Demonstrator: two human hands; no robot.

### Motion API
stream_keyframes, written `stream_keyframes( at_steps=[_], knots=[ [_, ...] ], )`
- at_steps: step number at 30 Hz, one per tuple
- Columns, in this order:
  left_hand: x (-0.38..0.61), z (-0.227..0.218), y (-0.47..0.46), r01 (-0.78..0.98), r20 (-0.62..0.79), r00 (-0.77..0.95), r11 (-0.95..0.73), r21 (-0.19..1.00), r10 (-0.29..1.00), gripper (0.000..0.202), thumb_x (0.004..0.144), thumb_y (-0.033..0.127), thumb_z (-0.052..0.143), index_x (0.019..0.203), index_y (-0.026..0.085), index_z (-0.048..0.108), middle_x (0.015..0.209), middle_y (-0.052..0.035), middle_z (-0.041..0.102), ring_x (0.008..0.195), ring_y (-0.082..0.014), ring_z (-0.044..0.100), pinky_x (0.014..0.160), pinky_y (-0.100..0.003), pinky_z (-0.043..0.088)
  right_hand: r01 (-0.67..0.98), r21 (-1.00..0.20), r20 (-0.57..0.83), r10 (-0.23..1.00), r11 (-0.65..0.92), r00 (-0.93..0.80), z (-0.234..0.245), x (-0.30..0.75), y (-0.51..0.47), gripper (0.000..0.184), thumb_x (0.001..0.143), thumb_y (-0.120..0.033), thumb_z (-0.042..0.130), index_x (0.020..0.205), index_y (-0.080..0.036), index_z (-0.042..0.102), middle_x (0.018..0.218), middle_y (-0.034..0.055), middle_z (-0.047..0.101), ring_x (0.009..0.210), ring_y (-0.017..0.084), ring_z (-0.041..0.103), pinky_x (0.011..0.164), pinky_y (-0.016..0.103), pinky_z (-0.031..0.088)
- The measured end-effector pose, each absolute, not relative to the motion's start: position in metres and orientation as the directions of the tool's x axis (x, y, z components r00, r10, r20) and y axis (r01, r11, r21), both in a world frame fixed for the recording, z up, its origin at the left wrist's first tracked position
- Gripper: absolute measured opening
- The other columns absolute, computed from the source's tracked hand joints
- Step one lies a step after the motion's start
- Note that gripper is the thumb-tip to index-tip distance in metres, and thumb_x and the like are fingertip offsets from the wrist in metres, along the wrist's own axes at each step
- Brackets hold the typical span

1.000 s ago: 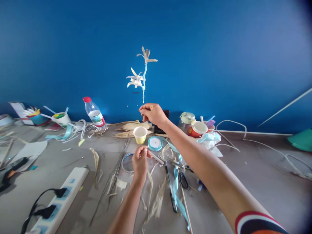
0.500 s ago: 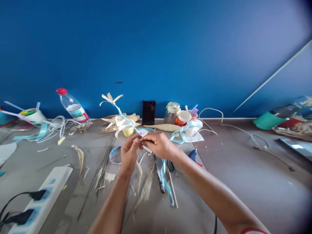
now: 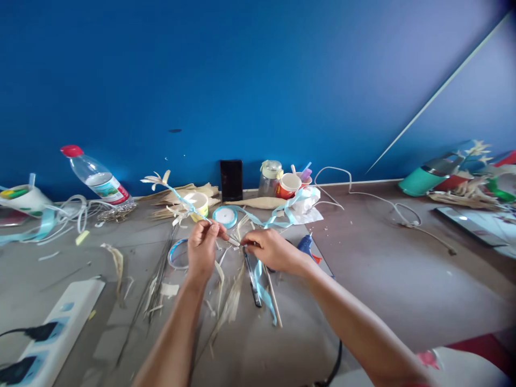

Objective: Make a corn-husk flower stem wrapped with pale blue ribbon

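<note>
My left hand [image 3: 202,248] is closed around the stem of a handmade flower [image 3: 156,180] with pale husk petals, its stem wrapped in light blue ribbon. The flower tilts up to the left, its head near the wall. My right hand [image 3: 271,248] is a little apart, fingers pinched together beside a small whitish piece [image 3: 234,242]; what lies between its fingertips is too small to make out. Behind the hands lies a spool of light blue ribbon [image 3: 224,216]. Below the right hand are a black pen [image 3: 253,279], a curl of blue ribbon [image 3: 266,298] and a thin stick [image 3: 274,301].
A tilted plastic bottle [image 3: 100,180], a yellow cup [image 3: 198,204], a dark phone [image 3: 231,180], a glass jar [image 3: 270,178] and a red cup [image 3: 288,185] line the wall. A blue glue gun [image 3: 305,246] lies right. A power strip [image 3: 68,322] sits front left.
My hands have moved apart, the right one away from the stem. The flower now leans lower to the left. The whole view has shifted to the right.
</note>
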State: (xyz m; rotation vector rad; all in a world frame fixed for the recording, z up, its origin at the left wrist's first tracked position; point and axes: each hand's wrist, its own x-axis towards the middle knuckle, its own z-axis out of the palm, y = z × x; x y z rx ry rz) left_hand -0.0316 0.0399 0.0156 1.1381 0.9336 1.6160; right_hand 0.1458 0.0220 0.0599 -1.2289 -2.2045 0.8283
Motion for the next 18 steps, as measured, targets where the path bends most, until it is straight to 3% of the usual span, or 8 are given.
stream_keyframes(
  at_steps=[3, 10, 14, 18],
  knots=[
    [-0.033, 0.015, 0.041, -0.260, 0.283, -0.178, -0.322, 0.910, 0.943, 0.012, 0.079, 0.029, 0.060, 0.080, 0.019, 0.053, 0.072, 0.0015, 0.060, 0.058, -0.0114, 0.058, 0.062, -0.028, 0.048, 0.662, -0.630, 0.028, 0.863, 0.407, -0.504, 0.052, 0.179, 0.011, 0.024, 0.079, -0.012, 0.048, 0.090, -0.018, 0.069, 0.087, 0.0050, 0.070, 0.078, 0.016, 0.062, 0.070, 0.025, 0.042],
    [-0.032, 0.016, 0.043, -0.202, 0.344, -0.219, -0.388, 0.899, 0.913, 0.022, 0.078, 0.028, 0.060, 0.098, 0.020, 0.054, 0.070, 0.0027, 0.060, 0.055, -0.0115, 0.060, 0.056, -0.026, 0.048, 0.837, -0.511, 0.104, 0.981, 0.194, -0.164, 0.041, 0.217, 0.001, 0.024, 0.084, -0.020, 0.045, 0.094, -0.018, 0.066, 0.094, 0.0060, 0.066, 0.085, 0.018, 0.059, 0.076, 0.027, 0.041],
    [-0.031, 0.017, 0.042, -0.159, 0.356, -0.218, -0.393, 0.906, 0.909, 0.021, 0.078, 0.029, 0.060, 0.096, 0.020, 0.052, 0.070, 0.0031, 0.061, 0.054, -0.0112, 0.060, 0.056, -0.026, 0.048, 0.938, -0.288, 0.007, 0.980, 0.193, -0.200, 0.036, 0.196, 0.000, 0.030, 0.080, -0.033, 0.054, 0.103, -0.017, 0.063, 0.101, 0.0112, 0.062, 0.098, 0.025, 0.054, 0.081, 0.033, 0.037],
    [-0.030, 0.017, 0.040, -0.115, 0.356, -0.220, -0.386, 0.915, 0.908, 0.017, 0.079, 0.030, 0.059, 0.091, 0.020, 0.051, 0.070, 0.0032, 0.060, 0.053, -0.0114, 0.060, 0.057, -0.027, 0.048, 0.975, -0.107, -0.083, 0.975, 0.195, -0.204, 0.028, 0.183, -0.001, 0.036, 0.076, -0.038, 0.056, 0.104, -0.016, 0.060, 0.103, 0.0146, 0.060, 0.098, 0.029, 0.051, 0.078, 0.036, 0.034]
  ],
)
